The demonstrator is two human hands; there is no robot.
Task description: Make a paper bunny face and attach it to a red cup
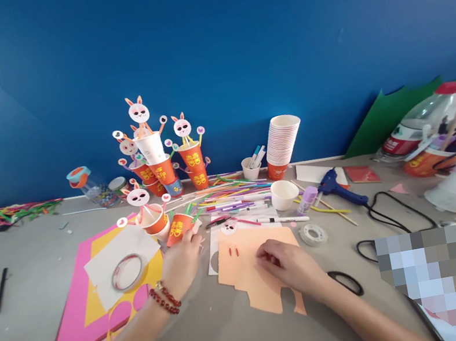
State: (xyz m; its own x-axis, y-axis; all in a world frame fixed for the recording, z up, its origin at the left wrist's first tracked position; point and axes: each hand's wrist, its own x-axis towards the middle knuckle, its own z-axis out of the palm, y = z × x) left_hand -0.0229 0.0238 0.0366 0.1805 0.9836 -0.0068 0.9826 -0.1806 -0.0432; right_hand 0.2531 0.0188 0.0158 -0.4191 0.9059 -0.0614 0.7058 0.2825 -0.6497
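Observation:
My left hand has its fingers closed at the lower side of a tilted orange-red paper cup, which has green pipe cleaners at its top. A bracelet of dark red beads circles the left wrist. Over a peach paper sheet with cut-out edges, my right hand is closed, its thumb and fingers drawn together; anything between them is hidden. Two small brown ear-shaped pieces lie on that sheet. Just behind it rests a white rabbit face cutout.
Rabbit-decorated cups stand by the blue wall, near a stack of cups. At right lie a blue glue gun, its black cord, clear tape and black-handled scissors. A tape roll sits on coloured sheets at left.

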